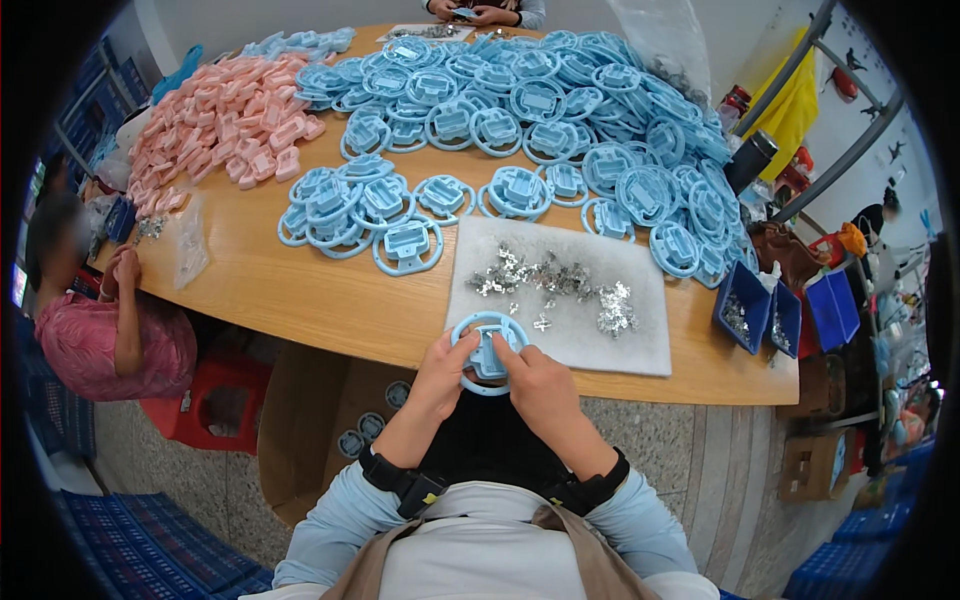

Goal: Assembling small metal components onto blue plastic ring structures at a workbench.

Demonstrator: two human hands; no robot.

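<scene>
Between my two hands, just off the table's front edge, is a light-blue round plastic part (487, 362) with a box-like middle inside a ring. My left hand (440, 372) grips its left side, the thumb lying on top. On the right side my right hand (540, 384) holds it, with the thumb pressed toward the centre; anything tiny under the thumbs is hidden. Right beyond my hands lies a whitish felt mat (570, 345) on the table. Small shiny metal pieces (530, 270) are scattered over it, with a brighter cluster of metal pieces (616, 308) at the right.
A large heap of blue ring parts (540, 100) covers the far side of the wooden table (310, 310); pink plastic parts (220, 120) lie left of it. Blue bins (742, 308) stand at the right edge. Below, a cardboard box (310, 410) holds ring parts. Other people (115, 335) sit left and opposite.
</scene>
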